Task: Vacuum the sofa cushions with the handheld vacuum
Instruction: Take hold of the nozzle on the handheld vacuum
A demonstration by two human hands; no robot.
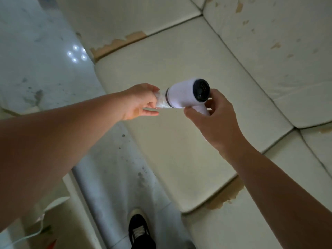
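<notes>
Held in mid-air between the two hands: a white plastic handheld vacuum with a round black rear panel (186,94). Right hand (213,121) wrapped around its short white handle from below, fingers curled, thumb near the black panel. Left hand (138,101) closed on the clear, crinkled-looking front section (161,101) at the vacuum's nose, thumb and first fingers pinching it, lower fingers stretched out loose. Contents of that clear section too blurred to tell. Directly beneath both hands, without contact: a cream leather-look sofa seat cushion (179,150), its covering peeled to a tan layer at the far edge beyond the left hand and at the near corner under the right forearm. Beyond the right hand, a cream back cushion (269,42) flecked with small peeled spots. Below the left forearm, glossy pale marble-pattern floor (36,51), a black trainer with white laces (140,232), and a thin white cable (36,234)
</notes>
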